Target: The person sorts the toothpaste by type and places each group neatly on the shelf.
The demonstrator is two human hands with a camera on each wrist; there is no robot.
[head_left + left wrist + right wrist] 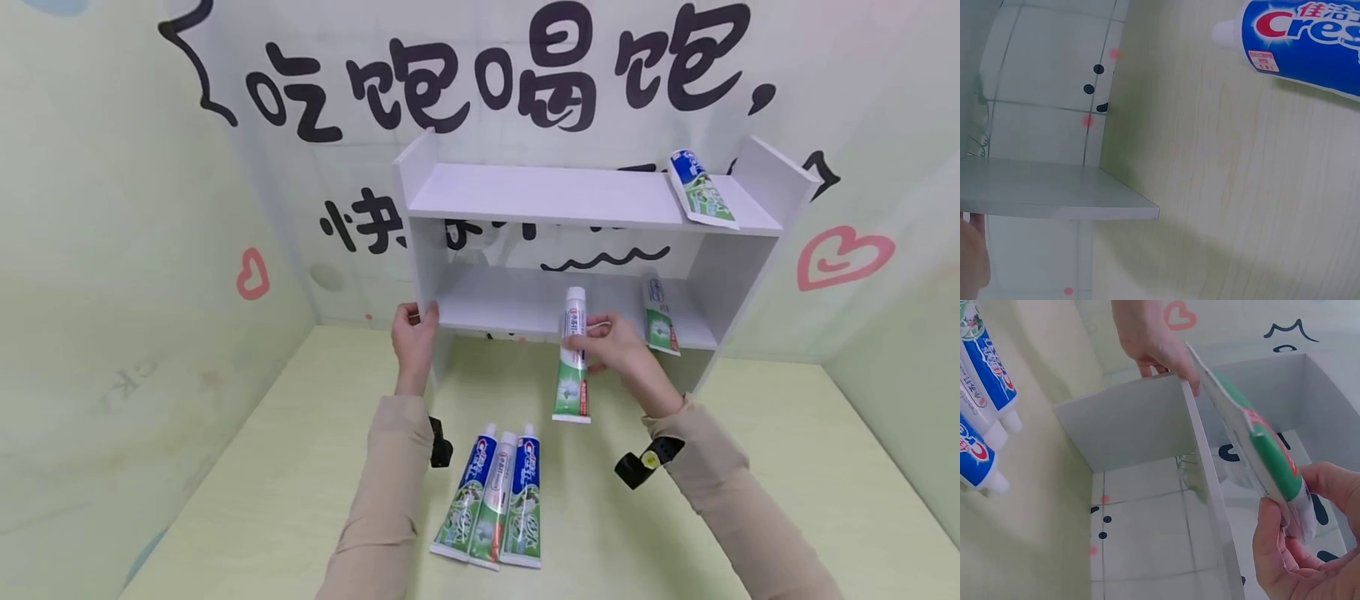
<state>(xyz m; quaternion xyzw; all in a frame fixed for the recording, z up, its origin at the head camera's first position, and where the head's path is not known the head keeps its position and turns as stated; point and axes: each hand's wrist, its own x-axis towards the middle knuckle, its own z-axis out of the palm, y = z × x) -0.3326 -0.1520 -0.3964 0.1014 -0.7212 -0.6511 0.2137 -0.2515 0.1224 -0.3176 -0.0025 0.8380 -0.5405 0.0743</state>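
My right hand (621, 346) pinches a green-and-white toothpaste tube (572, 392) between thumb and fingers. The tube is held cap up in front of the middle board of a white two-tier shelf (495, 300). Seen from the right wrist, the same tube (1272, 459) overlaps the shelf board, fingers around its sides. My left hand (415, 335) grips the left side panel of the shelf at middle-board height. Only part of that hand (971, 259) shows in the left wrist view, beside the panel.
On the table lie two blue-and-green toothpaste tubes (522, 500) with a green-and-white tube (493, 508) between them. Another blue-and-green tube (701, 190) lies on the top board, right side. Below it, a green-and-white tube (659, 317) lies on the middle board. Walls stand around the table.
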